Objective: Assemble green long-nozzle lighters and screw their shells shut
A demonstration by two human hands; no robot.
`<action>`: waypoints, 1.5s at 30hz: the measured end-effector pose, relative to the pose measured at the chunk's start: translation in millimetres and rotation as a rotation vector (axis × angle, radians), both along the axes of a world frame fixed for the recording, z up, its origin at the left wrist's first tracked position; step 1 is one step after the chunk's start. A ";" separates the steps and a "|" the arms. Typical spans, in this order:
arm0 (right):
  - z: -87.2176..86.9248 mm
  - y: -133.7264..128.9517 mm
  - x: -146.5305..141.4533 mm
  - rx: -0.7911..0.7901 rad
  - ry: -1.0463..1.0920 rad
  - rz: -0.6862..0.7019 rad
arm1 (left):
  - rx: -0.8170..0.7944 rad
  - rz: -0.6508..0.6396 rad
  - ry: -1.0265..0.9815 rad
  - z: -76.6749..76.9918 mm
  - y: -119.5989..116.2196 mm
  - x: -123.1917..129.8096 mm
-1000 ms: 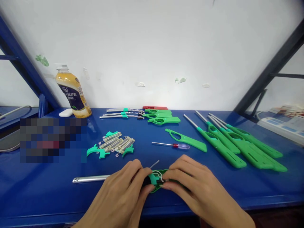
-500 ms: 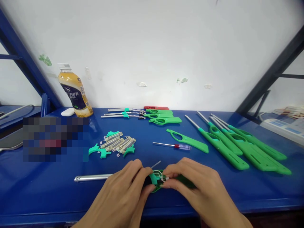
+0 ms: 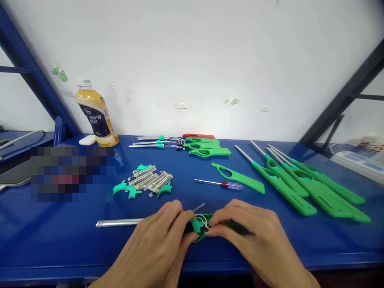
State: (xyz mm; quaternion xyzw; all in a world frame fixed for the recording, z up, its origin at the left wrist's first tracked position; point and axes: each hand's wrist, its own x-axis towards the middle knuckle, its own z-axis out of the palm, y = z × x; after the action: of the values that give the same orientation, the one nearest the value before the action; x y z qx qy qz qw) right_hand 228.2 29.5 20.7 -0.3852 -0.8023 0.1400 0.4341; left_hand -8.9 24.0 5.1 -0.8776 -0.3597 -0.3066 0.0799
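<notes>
The left hand (image 3: 160, 236) has its grip closed on a curvy teal piece (image 3: 196, 225) at the green shell (image 3: 201, 238), near the worktop's (image 3: 60, 244) front edge. The right hand (image 3: 250, 230) touches the white wires (image 3: 203, 217), but nobody can tell if its grip is closed.

open green casing (image 3: 237, 227) with wires (image 3: 205, 219)
</notes>
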 end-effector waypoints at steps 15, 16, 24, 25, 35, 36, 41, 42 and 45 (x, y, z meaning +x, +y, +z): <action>-3.6 -6.3 7.4 -0.075 -0.136 0.077 | -0.131 -0.067 -0.030 5.3 3.8 -0.5; -4.1 -6.6 7.8 -0.065 -0.148 0.077 | -0.146 -0.066 -0.030 5.2 3.7 -1.1; -0.7 -8.0 7.9 0.074 -0.162 0.041 | -0.005 -0.027 0.025 4.0 -3.7 -0.9; 0.5 -8.0 8.1 0.099 -0.150 0.027 | 0.017 -0.020 0.023 5.3 -4.4 -0.9; 2.6 -6.3 6.5 0.163 -0.071 -0.057 | 0.086 0.265 -0.047 22.6 28.9 -58.6; 2.7 -6.0 6.7 0.159 -0.074 -0.053 | 0.035 0.293 -0.030 21.2 32.8 -63.1; 2.0 -6.2 8.9 0.171 -0.070 -0.050 | -0.122 0.392 0.034 11.9 41.3 -66.3; 1.3 -6.6 9.3 0.170 -0.070 -0.053 | -0.127 0.402 0.039 11.1 41.7 -65.6; -0.2 -7.1 9.7 0.168 -0.072 -0.063 | -0.139 0.436 0.052 12.3 42.7 -65.2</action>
State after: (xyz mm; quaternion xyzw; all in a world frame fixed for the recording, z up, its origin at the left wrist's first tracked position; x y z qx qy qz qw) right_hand 237.9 22.3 20.5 -0.3773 -0.8137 0.0448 0.4399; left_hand -74.1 66.6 17.5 -0.7903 -0.5587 -0.2338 0.0930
